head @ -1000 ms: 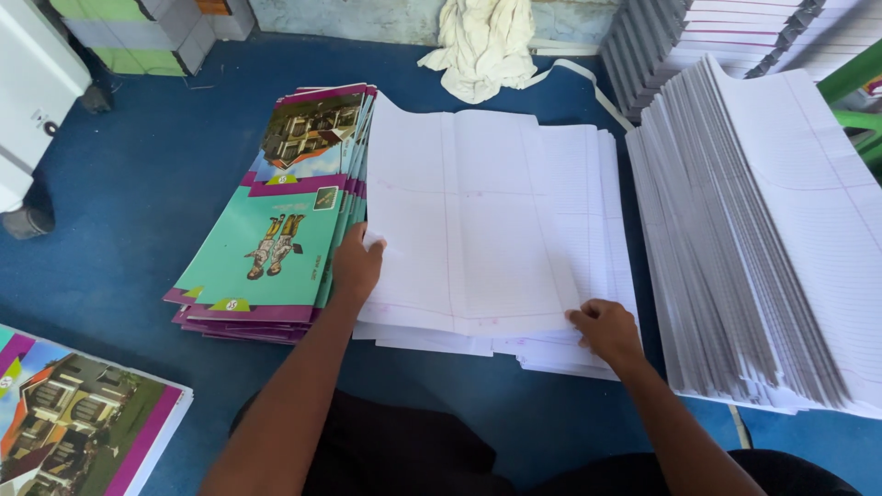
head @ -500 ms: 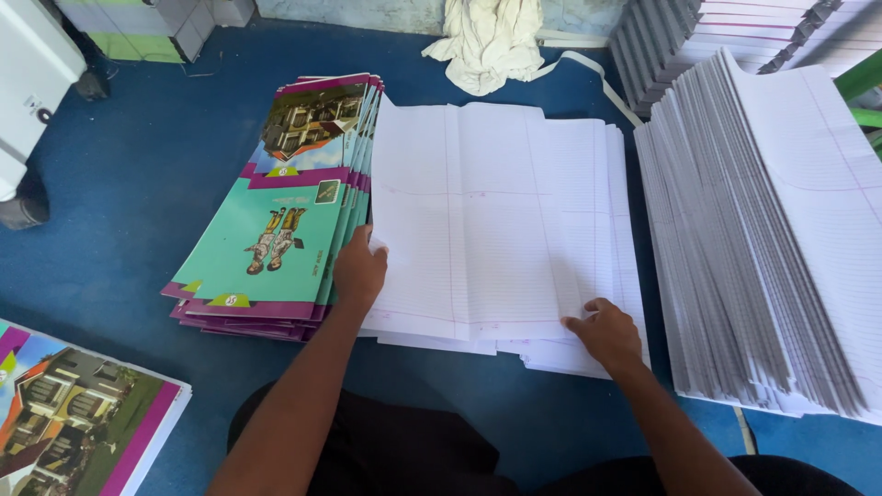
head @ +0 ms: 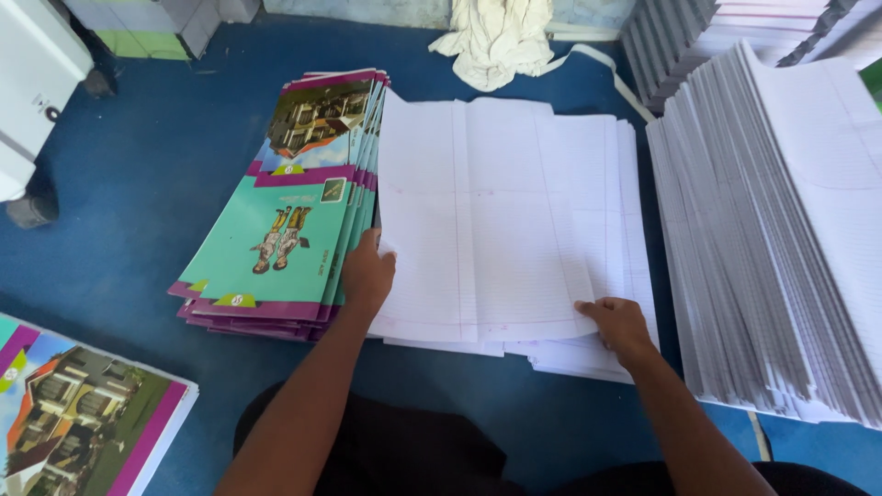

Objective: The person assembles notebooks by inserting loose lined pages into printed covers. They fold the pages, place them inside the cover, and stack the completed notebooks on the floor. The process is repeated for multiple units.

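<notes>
1. White ruled sheets (head: 501, 220) lay stacked mid-floor, on blue floor (head: 138, 184).
2. Left hand (head: 367, 276) pressed at sheets' left edge, fingers together, tips tucked between sheets and covers (head: 285, 211).
3. Right hand (head: 620, 326) rested on sheets' lower right corner, fingers curled together on top sheet.
4. Fanned paper pile (head: 781, 230) sat right; white cloth (head: 496, 37) beyond.

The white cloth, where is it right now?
In the head view the white cloth lies crumpled at the top centre on the blue surface, just beyond the far edge of the lined paper sheets.
</notes>
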